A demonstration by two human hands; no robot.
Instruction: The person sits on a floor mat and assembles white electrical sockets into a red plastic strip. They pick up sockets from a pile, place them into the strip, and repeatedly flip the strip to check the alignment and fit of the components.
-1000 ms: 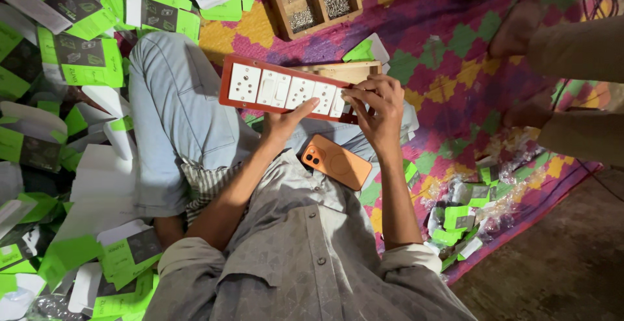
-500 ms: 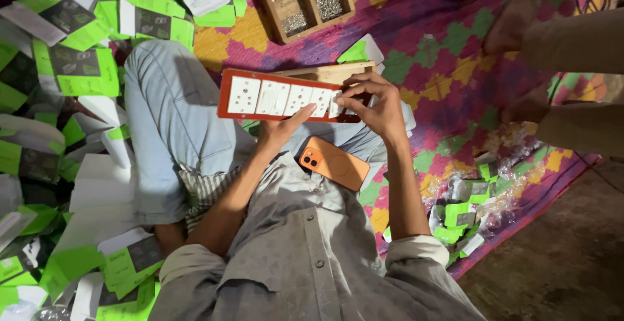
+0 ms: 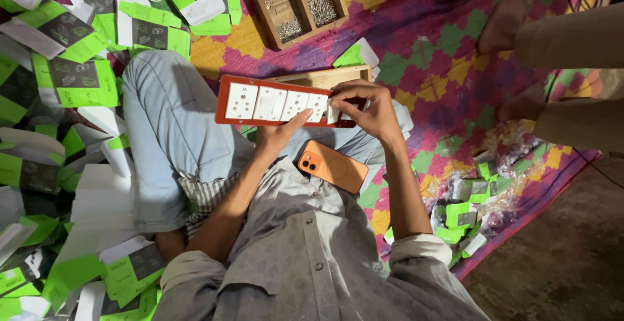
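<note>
My right hand (image 3: 367,109) pinches a white switch module (image 3: 333,113) at the right end of the orange plate (image 3: 227,103), fingers closed on it, while my left hand (image 3: 279,135) props the plate from below, thumb pressed on its front. The plate rests over my knees. I judge I'm seating this module; next it needs squaring and a firm push. Below the plate an orange phone (image 3: 333,167) lies on my lap; above it, a wooden screw tray (image 3: 299,2); left, green cartons (image 3: 71,77) crowd my leg.

The right hand (image 3: 365,109) now pinches a white module (image 3: 333,113) — over the red frame (image 3: 227,103) (right end).
</note>
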